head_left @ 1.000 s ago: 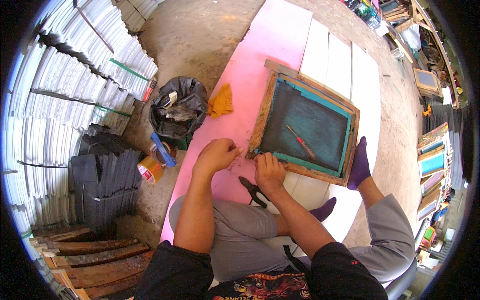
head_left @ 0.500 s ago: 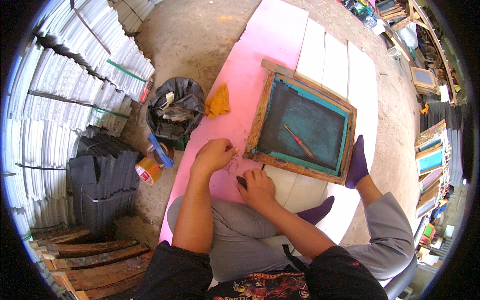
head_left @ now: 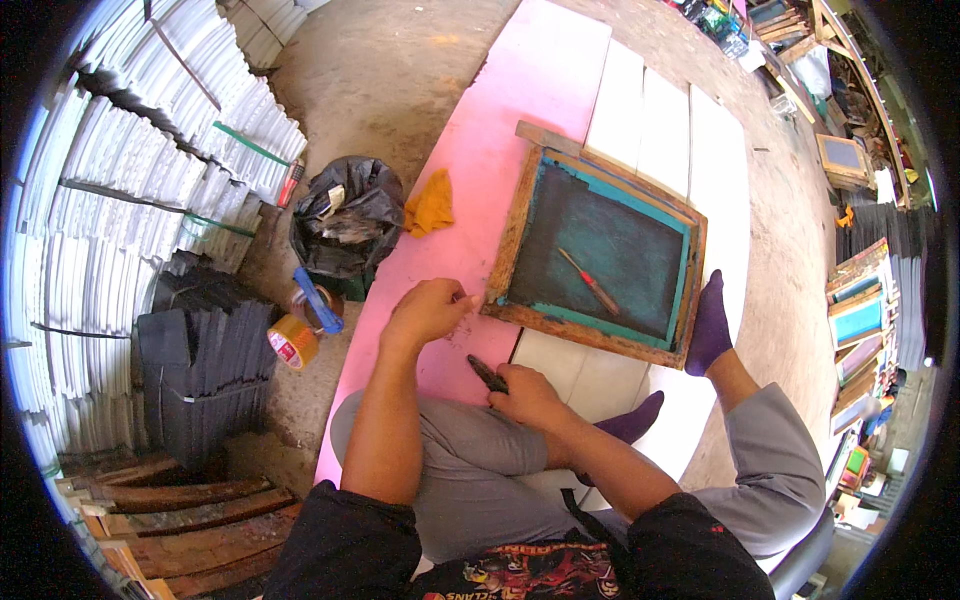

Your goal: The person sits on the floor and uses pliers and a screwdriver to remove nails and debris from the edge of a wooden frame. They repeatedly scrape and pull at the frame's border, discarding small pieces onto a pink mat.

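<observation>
My right hand (head_left: 527,397) is closed round a small dark hand tool (head_left: 487,373), its tip pointing up and left over a pink board (head_left: 455,180); its exact kind does not show. Left of it, my left hand (head_left: 432,309) is bent over the same board with its fingers curled in. Whatever those fingers hold, if anything, is hidden. Small dark specks lie on the pink surface below them. Close by on the right rests a wooden-framed printing screen (head_left: 600,340) with dark and teal mesh. A red-handled screwdriver-like tool (head_left: 602,294) lies across the mesh.
An orange cloth (head_left: 430,204) lies on the board beside a black-lined bin (head_left: 345,215). Tape rolls (head_left: 292,342) and a blue strip are below it. White sheet stacks (head_left: 110,230) and a dark stack (head_left: 205,370) line the left. My socked foot (head_left: 710,320) flanks the screen.
My right hand has turned and drawn slightly back, so more of the dark tool shows. My left hand stays nearly in place. The whole view has shifted a little left.
</observation>
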`<state>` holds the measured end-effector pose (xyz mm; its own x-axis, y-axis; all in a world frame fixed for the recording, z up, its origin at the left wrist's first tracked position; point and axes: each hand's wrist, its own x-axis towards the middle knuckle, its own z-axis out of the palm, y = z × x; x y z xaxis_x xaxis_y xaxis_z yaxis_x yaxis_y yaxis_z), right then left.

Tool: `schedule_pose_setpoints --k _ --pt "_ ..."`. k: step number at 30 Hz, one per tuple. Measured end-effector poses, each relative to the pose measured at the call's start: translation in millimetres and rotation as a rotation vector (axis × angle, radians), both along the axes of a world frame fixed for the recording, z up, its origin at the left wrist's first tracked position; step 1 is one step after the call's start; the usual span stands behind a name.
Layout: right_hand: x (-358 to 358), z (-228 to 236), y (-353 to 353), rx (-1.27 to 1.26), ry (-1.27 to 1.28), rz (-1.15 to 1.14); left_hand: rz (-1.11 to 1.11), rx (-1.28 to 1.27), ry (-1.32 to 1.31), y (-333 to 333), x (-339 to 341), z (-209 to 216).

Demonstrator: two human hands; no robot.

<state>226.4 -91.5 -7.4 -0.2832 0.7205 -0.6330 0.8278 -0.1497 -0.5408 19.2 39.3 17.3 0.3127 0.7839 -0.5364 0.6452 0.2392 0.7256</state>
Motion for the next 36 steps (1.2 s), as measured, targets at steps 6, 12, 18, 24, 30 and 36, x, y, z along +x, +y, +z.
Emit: schedule_pose_setpoints --k 6,12,18,24,30,36 --pt "30 7 8 -0.291 0.419 -0.344 -0.056 0.029 0.077 4 2 4" --pt "40 36 39 -0.549 0.444 -0.529 -0.050 -0.009 0.027 3 5 0" --pt "37 62 66 -0.497 0.170 -0.334 -0.093 0.206 0.112 -6 14 -27" --pt "18 92 90 -0.395 -0.026 -0.155 -0.122 0.077 0.116 -4 16 -18" --pt "1 106 104 -0.426 -0.054 -0.172 -0.118 0.117 0.080 -4 14 -15" --pt "-9 104 127 -0.527 -0.226 -0.157 -0.149 0.135 0.055 -3 14 -18"
